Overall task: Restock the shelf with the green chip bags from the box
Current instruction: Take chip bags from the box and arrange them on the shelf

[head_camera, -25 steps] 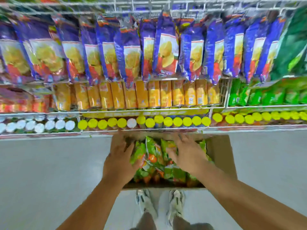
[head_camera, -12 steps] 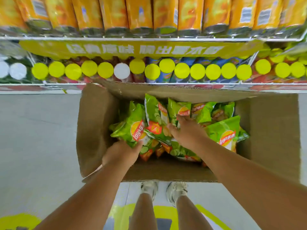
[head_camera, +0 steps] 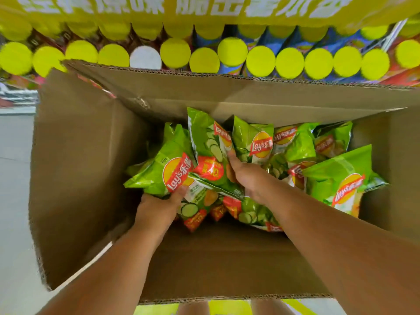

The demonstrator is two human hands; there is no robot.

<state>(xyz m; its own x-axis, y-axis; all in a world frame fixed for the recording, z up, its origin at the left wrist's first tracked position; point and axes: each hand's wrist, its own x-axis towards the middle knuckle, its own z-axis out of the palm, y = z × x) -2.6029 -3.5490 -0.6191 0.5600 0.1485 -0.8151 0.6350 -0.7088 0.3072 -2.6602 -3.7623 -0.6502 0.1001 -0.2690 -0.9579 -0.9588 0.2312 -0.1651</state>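
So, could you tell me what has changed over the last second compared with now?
Both hands went down into the cardboard box. The left hand now grips a green chip bag at its lower edge; the right hand has closed on the bag beside it. The head has dipped closer. The box and the shelf's yellow-lidded cans stayed put.

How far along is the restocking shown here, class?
Done: the box stands open below the shelf. In hand: the left hand grips one green bag and the right hand rests on another bag, both inside the box. Left: no green bag has left the box; many remain.
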